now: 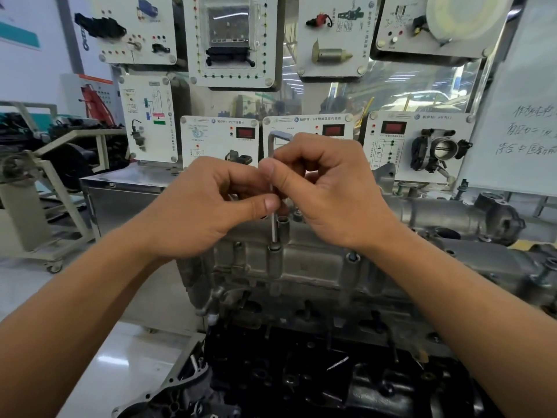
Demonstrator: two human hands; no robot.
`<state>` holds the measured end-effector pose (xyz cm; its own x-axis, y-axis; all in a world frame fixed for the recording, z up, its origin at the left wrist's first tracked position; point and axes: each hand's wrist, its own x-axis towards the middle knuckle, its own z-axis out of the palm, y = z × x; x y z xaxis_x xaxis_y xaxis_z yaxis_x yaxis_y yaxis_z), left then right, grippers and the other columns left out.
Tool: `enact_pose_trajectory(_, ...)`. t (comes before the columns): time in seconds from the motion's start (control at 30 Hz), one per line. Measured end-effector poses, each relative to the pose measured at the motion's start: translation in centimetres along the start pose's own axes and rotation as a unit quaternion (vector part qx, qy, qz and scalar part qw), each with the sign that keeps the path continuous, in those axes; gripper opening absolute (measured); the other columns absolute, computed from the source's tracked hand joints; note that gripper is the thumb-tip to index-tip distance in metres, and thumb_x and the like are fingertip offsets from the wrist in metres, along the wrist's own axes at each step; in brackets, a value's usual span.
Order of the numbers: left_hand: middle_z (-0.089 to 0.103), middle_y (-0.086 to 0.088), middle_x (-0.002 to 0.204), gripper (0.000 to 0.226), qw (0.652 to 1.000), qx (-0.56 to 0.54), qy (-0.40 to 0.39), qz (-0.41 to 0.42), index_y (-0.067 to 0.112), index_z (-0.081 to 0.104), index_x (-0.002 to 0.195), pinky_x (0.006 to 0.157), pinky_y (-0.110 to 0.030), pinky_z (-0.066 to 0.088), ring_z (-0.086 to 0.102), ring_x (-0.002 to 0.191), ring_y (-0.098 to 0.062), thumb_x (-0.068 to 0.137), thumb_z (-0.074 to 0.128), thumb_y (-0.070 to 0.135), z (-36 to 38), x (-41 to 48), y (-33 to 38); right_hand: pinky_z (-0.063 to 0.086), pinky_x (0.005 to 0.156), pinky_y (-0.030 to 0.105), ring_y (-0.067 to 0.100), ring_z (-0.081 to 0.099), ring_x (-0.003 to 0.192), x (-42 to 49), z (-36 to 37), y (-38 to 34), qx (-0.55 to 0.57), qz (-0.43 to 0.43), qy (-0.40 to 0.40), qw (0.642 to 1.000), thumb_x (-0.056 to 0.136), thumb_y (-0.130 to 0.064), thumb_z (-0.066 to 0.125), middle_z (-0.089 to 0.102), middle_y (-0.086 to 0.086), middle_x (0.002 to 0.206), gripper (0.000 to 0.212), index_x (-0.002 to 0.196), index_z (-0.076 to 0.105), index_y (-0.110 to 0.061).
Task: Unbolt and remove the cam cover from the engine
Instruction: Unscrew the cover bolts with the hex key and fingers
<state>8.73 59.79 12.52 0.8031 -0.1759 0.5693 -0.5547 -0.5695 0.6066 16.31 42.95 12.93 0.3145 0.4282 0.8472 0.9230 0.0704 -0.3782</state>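
A grey aluminium cam cover [313, 260] tops the engine in front of me. An L-shaped hex key [273, 227] stands upright, its tip in a bolt [275, 246] on a raised boss at the cover's near edge. My left hand [208, 203] pinches the key's shaft between thumb and fingers. My right hand [325, 188] pinches the shaft higher up, just under the bend. The key's short arm points right behind my right fingers. Another bolt [352, 256] sits further right on the cover.
The dark engine block [301, 372] fills the lower view. A display board with sensor panels [331, 131] stands close behind the engine. An intake pipe [452, 215] runs right. A whiteboard [524, 122] is at right, a metal stand [39, 188] at left.
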Motion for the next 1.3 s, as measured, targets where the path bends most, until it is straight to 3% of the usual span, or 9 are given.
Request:
enact_pose_trajectory(0.1, 0.078, 0.009, 0.099, 0.025, 1.000, -0.020, -0.010, 0.005, 0.017, 0.077, 0.104, 0.085, -0.015, 0.053, 0.072, 0.098, -0.006, 0.084, 0.066, 0.026, -0.3, -0.2, 0.0, 0.046, 0.057, 0.024, 0.013, 0.056, 0.063, -0.1, 0.0, 0.0, -0.004, -0.003, -0.017, 1.000, 0.092, -0.009, 0.068, 0.061, 0.003, 0.071, 0.009, 0.085, 0.071, -0.003)
enact_pose_trajectory(0.3, 0.077, 0.011, 0.088, 0.020, 1.000, 0.001, 0.017, 0.015, 0.025, 0.077, 0.091, 0.078, -0.013, 0.053, 0.072, 0.087, -0.004, 0.078, 0.067, 0.036, 0.2, 0.0, -0.1, 0.049, 0.066, 0.037, 0.019, 0.058, 0.071, 0.0, 0.0, -0.1, -0.031, -0.005, -0.034, 0.999, 0.097, -0.008, 0.060, 0.063, 0.007, 0.076, 0.017, 0.087, 0.070, 0.001)
enact_pose_trajectory(0.47, 0.078, 0.007, 0.088, 0.020, 0.999, -0.013, 0.028, 0.024, 0.026, 0.079, 0.091, 0.078, -0.018, 0.056, 0.074, 0.085, -0.009, 0.075, 0.071, 0.036, 0.6, 0.1, -0.3, 0.043, 0.058, 0.024, 0.007, 0.049, 0.061, -0.1, 0.3, -0.4, -0.014, 0.013, -0.007, 1.000, 0.091, -0.014, 0.070, 0.058, -0.003, 0.067, 0.015, 0.077, 0.067, -0.009)
enact_pose_trajectory(0.6, 0.078, 0.008, 0.083, 0.021, 0.998, -0.013, 0.049, 0.030, 0.031, 0.078, 0.092, 0.072, -0.016, 0.056, 0.074, 0.079, -0.009, 0.071, 0.075, 0.037, 0.8, 0.3, -0.2, 0.043, 0.052, 0.021, 0.005, 0.049, 0.053, -0.2, 0.3, -0.3, 0.001, 0.023, 0.014, 1.000, 0.085, -0.016, 0.077, 0.062, 0.007, 0.061, 0.018, 0.076, 0.070, -0.003)
enact_pose_trajectory(0.7, 0.076, 0.001, 0.079, 0.027, 0.998, 0.000, 0.055, 0.025, 0.025, 0.077, 0.086, 0.070, -0.028, 0.059, 0.072, 0.075, -0.019, 0.067, 0.076, 0.044, 0.9, 0.5, -0.2, 0.042, 0.052, 0.016, 0.001, 0.051, 0.050, -0.3, 0.2, -0.4, 0.008, 0.031, 0.021, 0.999, 0.084, -0.015, 0.079, 0.062, 0.006, 0.057, 0.018, 0.074, 0.069, -0.002)
enact_pose_trajectory(0.9, 0.066, 0.004, 0.065, 0.018, 0.998, -0.023, 0.049, 0.018, 0.031, 0.070, 0.070, 0.059, -0.016, 0.050, 0.058, 0.061, -0.008, 0.063, 0.077, 0.046, 1.1, 0.6, -0.3, 0.040, 0.051, 0.017, 0.002, 0.049, 0.049, -0.4, 0.2, -0.4, 0.005, 0.036, 0.017, 0.999, 0.083, -0.014, 0.079, 0.061, 0.008, 0.057, 0.021, 0.072, 0.068, -0.002)
enact_pose_trajectory(1.1, 0.078, -0.001, 0.093, 0.019, 0.996, -0.087, -0.001, 0.000, 0.026, 0.078, 0.095, 0.078, -0.019, 0.057, 0.074, 0.091, -0.014, 0.078, 0.077, 0.033, 0.8, -0.1, -0.3, 0.045, 0.054, 0.024, 0.014, 0.053, 0.059, -0.5, 0.2, -0.6, -0.011, 0.017, -0.008, 1.000, 0.090, -0.011, 0.071, 0.063, 0.008, 0.065, 0.017, 0.074, 0.066, -0.007)
enact_pose_trajectory(1.2, 0.078, -0.003, 0.084, 0.016, 0.992, -0.126, -0.023, -0.012, 0.027, 0.080, 0.093, 0.072, -0.013, 0.055, 0.075, 0.082, -0.009, 0.078, 0.075, 0.030, 0.5, -0.5, -0.3, 0.051, 0.056, 0.042, 0.026, 0.064, 0.066, -0.7, 0.3, -0.5, 0.003, 0.022, -0.037, 0.999, 0.095, -0.009, 0.064, 0.064, 0.014, 0.071, 0.019, 0.078, 0.066, 0.000)
enact_pose_trajectory(1.3, 0.074, 0.002, 0.071, 0.018, 0.990, -0.140, -0.036, -0.008, 0.030, 0.081, 0.090, 0.065, -0.011, 0.052, 0.068, 0.067, -0.004, 0.074, 0.074, 0.032, 0.2, -0.6, -0.1, 0.048, 0.055, 0.045, 0.031, 0.060, 0.064, -0.9, 0.2, -0.6, 0.016, 0.025, -0.052, 0.998, 0.098, -0.008, 0.058, 0.061, 0.018, 0.072, 0.023, 0.083, 0.065, 0.007)
